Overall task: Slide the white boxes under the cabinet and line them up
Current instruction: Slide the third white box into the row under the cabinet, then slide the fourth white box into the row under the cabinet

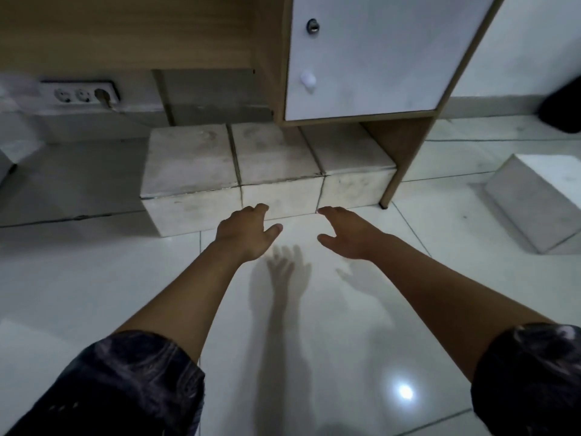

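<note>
Both hands spread, holding nothing – left hand [248,229] and right hand [345,229] at the middle white box's [273,158] front face; the cabinet [361,58] lies straight beyond

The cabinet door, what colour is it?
The cabinet door is white, set in a light brown wooden frame. The head view shows it, at the top.

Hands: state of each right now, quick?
Left hand: open, empty, fingertips at the middle white box.
Right hand: open, empty, fingertips near that box's front.
</note>
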